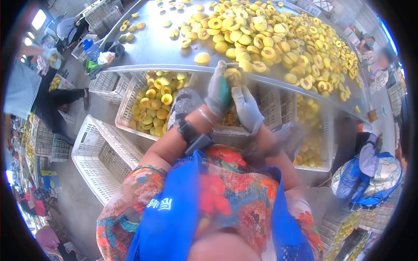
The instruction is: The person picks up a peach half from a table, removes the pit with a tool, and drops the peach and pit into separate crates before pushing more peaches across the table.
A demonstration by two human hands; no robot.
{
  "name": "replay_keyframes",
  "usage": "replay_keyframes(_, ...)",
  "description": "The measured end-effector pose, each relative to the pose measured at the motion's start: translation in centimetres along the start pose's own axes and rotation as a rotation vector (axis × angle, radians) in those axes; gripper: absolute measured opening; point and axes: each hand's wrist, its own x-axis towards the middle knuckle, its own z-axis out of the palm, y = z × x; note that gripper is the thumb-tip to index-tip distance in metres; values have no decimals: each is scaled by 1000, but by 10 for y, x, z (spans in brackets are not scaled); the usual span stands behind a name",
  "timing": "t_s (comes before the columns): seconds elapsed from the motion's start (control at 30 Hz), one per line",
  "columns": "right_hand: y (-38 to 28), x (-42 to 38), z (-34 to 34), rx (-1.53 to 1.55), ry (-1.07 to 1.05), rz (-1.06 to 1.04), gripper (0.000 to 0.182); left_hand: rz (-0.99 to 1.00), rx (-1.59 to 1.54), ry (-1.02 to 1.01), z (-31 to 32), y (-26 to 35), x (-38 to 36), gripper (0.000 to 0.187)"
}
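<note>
The gloved left hand point(217, 92) is gripping a fruit point(233, 76) at the near edge of the table point(150, 48), and the gloved right hand point(248, 111) is touching its underside, though I cannot tell whether it is pinching. Halves point(267, 41) are lying heaped beyond, while filled crates point(136, 132) are standing below.

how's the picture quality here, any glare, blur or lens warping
Head view: strong fisheye warping, with the metal table's near edge bowed and the corners black; head view: pale glare on the tabletop's bare left part; head view: the window at upper left blown out; head view: the filled crate at right hazy, perhaps from a smudged lens.
</note>
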Motion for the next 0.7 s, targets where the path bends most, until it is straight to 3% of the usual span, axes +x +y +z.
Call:
replay_keyframes(0.1,-5,-2,2,19,23,-10,37,-145,-124,49,0,2,2,47)
replay_keyframes(0.4,-3,-3,3,-32,35,-61,39,56,29,96,6,-2,0,45)
replay_keyframes(0.7,-12,-7,-1,54,-54,6,36,-196,-83,6,7,9,0,49)
